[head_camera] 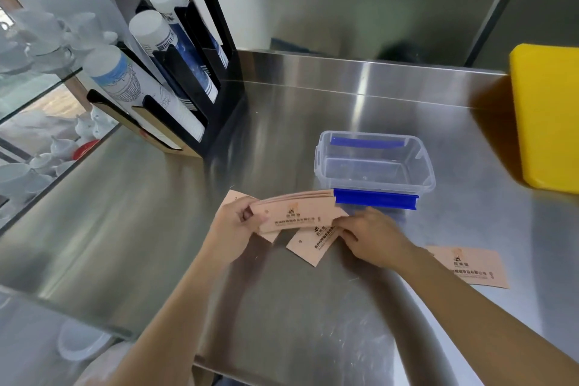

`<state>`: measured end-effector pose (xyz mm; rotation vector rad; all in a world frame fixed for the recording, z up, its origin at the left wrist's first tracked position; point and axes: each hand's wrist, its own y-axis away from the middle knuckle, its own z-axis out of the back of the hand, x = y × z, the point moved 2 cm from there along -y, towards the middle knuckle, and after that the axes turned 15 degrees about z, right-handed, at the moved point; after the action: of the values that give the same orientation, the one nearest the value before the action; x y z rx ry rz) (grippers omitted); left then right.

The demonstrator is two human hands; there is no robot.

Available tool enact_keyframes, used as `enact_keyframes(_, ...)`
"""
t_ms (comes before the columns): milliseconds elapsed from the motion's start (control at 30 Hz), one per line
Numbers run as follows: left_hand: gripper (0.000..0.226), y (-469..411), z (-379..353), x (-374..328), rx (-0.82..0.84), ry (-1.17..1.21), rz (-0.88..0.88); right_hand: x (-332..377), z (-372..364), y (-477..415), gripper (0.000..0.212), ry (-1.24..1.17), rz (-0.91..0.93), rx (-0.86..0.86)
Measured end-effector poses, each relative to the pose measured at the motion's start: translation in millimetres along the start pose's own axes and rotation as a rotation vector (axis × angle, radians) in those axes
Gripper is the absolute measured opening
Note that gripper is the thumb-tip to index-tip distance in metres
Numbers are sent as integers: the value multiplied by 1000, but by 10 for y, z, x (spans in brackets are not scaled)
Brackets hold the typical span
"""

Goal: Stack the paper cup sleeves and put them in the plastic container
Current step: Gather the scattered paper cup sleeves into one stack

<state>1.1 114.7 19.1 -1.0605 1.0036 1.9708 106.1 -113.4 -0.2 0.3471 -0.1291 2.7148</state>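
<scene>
Counter point(313, 307): brushed steel, cup dispenser point(175, 81) at ten o'clock.
Writing: dark logo and Chinese print on sleeves, too blurred to read.
Stack of sleeves point(297, 211): peach card, fanned, pinched shut in left hand point(236, 222).
Right hand point(372, 236): fingers curled onto loose sleeve point(313, 244).
Spare sleeve point(470, 265): flat, four o'clock.
Plastic container point(318, 160): clear, blue clips, twelve o'clock of the hands.

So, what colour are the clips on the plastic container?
Blue, on the clips of the clear plastic container, seen in the head view.
</scene>
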Motion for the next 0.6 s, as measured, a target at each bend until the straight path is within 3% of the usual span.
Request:
enact_keyframes(133,30,-72,-47,-111,-15,-20,-8,-19,63,71,27,-9,-29,7)
enact_keyframes(233,30,-70,-185,-97,-52,-43,-3,16,77,71,38,-78,45,8)
enact_keyframes(367,14,-84,-295,-52,-96,1,42,31,-49,142,60,-65,18,288)
enact_keyframes(600,8,-64,-386,-72,-108,-64,49,135,24,140,25,20,-47,36)
